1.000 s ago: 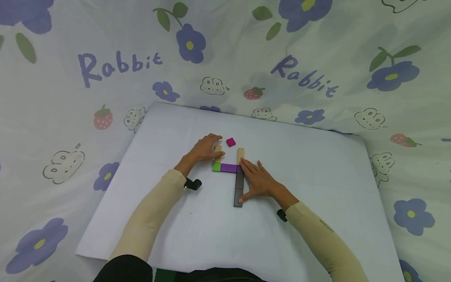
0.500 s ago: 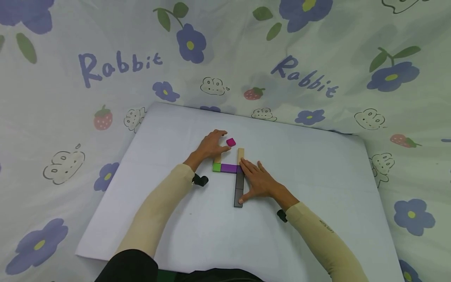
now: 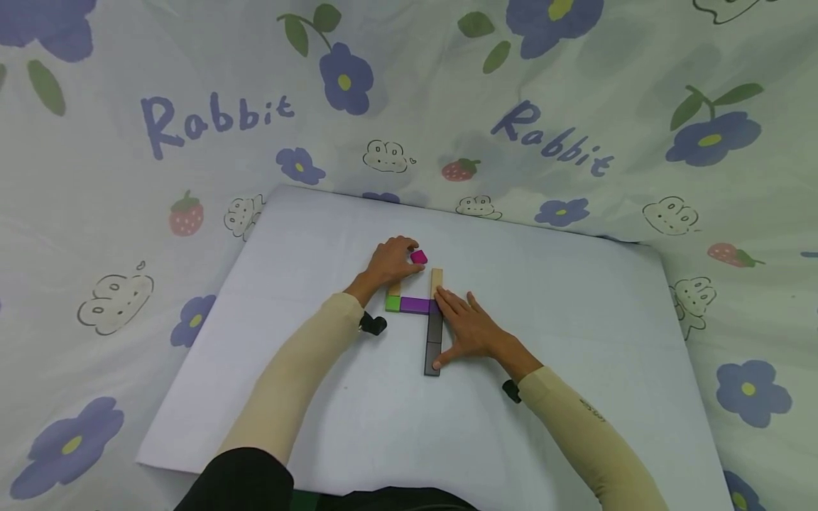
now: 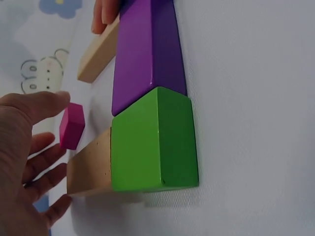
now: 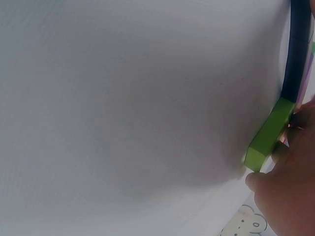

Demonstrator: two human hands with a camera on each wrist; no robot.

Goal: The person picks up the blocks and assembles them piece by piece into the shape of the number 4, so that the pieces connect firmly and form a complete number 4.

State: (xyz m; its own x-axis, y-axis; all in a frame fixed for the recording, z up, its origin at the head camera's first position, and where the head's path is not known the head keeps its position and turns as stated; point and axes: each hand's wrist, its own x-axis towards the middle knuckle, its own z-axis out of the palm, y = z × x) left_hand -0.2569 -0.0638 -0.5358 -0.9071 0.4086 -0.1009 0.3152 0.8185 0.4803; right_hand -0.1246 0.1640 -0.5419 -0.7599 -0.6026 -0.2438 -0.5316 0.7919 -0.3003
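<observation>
My left hand (image 3: 391, 260) is at a small magenta block (image 3: 418, 256), with thumb and fingertips on opposite sides of it. The left wrist view shows the thumb at one end of this magenta block (image 4: 73, 126) and fingers at the other. My right hand (image 3: 473, 328) lies spread along a row of two dark grey blocks (image 3: 433, 337) and a light wooden block (image 3: 437, 279). Its fingertips are by the joint, its thumb near the front end. Between the rows lies a purple block (image 3: 415, 305), meeting a green block (image 3: 393, 304). A second wooden block (image 4: 91, 167) adjoins the green one, partly behind my left hand.
The blocks lie on a white tabletop (image 3: 543, 284). Behind it hangs a white cloth (image 3: 422, 85) printed with flowers, rabbits and strawberries. A black wrist camera (image 3: 373, 323) sits at my left cuff.
My left hand has moved away from the left wooden block, to the right and a little back, and closed in around the magenta block. My right hand has stayed in place.
</observation>
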